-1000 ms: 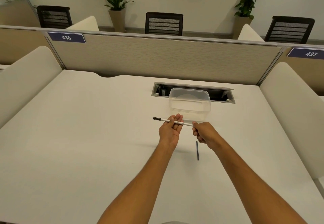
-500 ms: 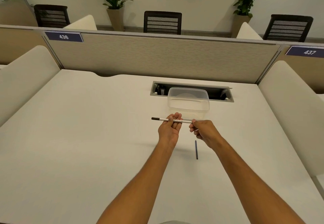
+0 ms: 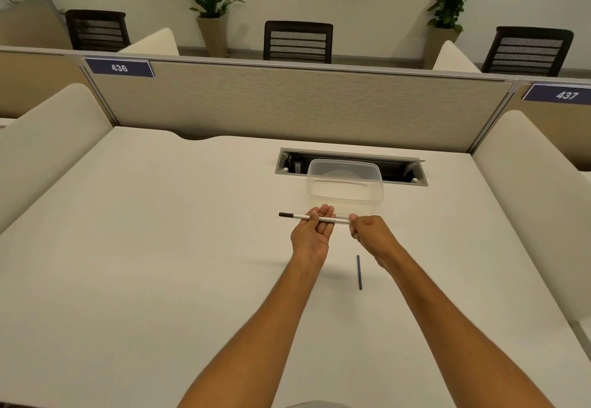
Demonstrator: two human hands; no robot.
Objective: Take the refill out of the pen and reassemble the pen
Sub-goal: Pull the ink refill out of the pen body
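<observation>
**Pen held level, refill on the bench**

The left hand (image 3: 311, 234) cradles the white pen (image 3: 315, 218) in curled fingers; the right hand (image 3: 367, 233) pinches its right end; below the pen, the dark refill (image 3: 359, 272) lies on the bench (image 3: 160, 247); just beyond the pen stands a clear container (image 3: 345, 185).

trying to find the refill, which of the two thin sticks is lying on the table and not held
The short dark refill, lying loose on the table below the right hand. The longer white pen is held up by both hands.
</observation>
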